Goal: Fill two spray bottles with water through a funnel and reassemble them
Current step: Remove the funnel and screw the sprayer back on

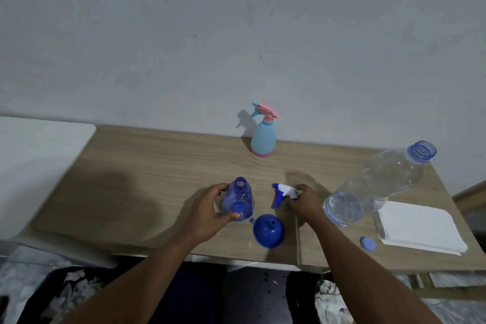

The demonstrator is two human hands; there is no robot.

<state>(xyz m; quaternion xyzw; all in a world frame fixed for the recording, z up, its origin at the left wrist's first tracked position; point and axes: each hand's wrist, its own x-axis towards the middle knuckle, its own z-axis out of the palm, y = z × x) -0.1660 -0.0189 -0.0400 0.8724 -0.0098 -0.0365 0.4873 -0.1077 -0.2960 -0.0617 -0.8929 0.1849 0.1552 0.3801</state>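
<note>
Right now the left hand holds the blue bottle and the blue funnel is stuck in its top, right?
Not quite. The head view shows the left hand holding the blue bottle, but the blue funnel lies on the table beside it.

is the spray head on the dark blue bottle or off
Off. The dark blue bottle in the left hand has an open neck; the right hand holds the spray head beside it.

Not much to go on tbh: left hand (210, 209) and right hand (306, 204) both bare, forearms (147, 271) bare down to the frame edge, plus dark blue fabric (189, 294) low between them, maybe clothing.
</note>
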